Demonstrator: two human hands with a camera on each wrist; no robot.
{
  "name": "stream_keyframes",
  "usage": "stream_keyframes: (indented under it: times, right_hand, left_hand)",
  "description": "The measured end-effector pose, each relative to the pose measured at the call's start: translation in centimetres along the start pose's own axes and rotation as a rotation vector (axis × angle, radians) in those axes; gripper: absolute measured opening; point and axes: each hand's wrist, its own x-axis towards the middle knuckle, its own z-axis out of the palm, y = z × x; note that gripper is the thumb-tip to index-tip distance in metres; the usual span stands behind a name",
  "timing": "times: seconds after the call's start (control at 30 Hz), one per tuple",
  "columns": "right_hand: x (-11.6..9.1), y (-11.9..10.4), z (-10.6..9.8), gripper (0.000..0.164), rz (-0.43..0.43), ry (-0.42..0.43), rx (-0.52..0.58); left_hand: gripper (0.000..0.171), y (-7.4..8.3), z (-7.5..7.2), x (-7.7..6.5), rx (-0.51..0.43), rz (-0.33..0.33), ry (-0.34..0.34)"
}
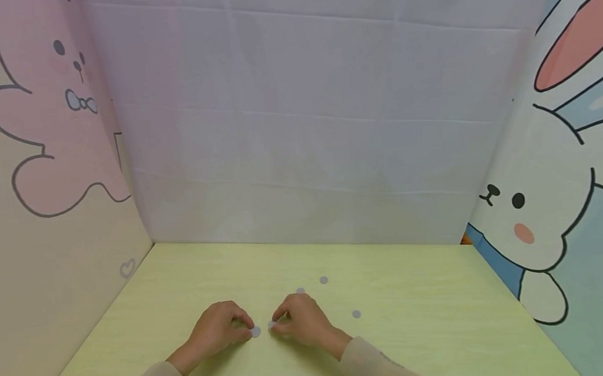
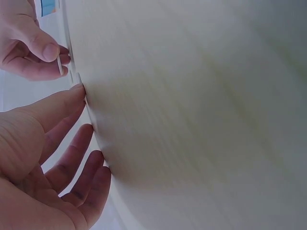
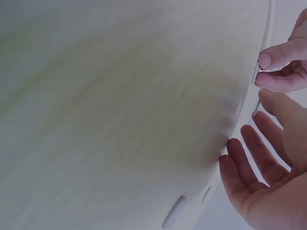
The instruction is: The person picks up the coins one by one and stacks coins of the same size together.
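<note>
Thumb and index finger of my left hand [image 1: 221, 327] pinch the edge of a small round grey-white disc [image 1: 256, 331], right at the table surface. Across a narrow gap, my right hand [image 1: 301, 319] pinches a similar disc [image 1: 272, 325] between thumb and index finger. In the right wrist view this right-hand disc [image 3: 257, 106] appears edge-on, tilted and slightly off the table. The left-hand disc [image 2: 79, 78] also shows only as a thin edge in the left wrist view. The two held discs do not touch. The other fingers of both hands are loosely bent near the table.
Beyond the right hand lie more discs: one [image 1: 301, 291] partly hidden behind its knuckles, one farther back [image 1: 323, 280], and one to the right [image 1: 356, 314]. The pale yellow table [image 1: 423, 320] meets a white cloth wall [image 1: 299, 153] and printed side walls.
</note>
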Motion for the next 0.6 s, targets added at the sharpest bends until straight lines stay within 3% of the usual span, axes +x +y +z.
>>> stream_keyframes:
  times: [0.6]
  right_hand:
    - [0.8,-1.6,1.2,0.014,-0.005,-0.012,-0.029]
  left_hand:
    - [0.017,-0.3,0.1,0.1,0.006,0.007,0.004]
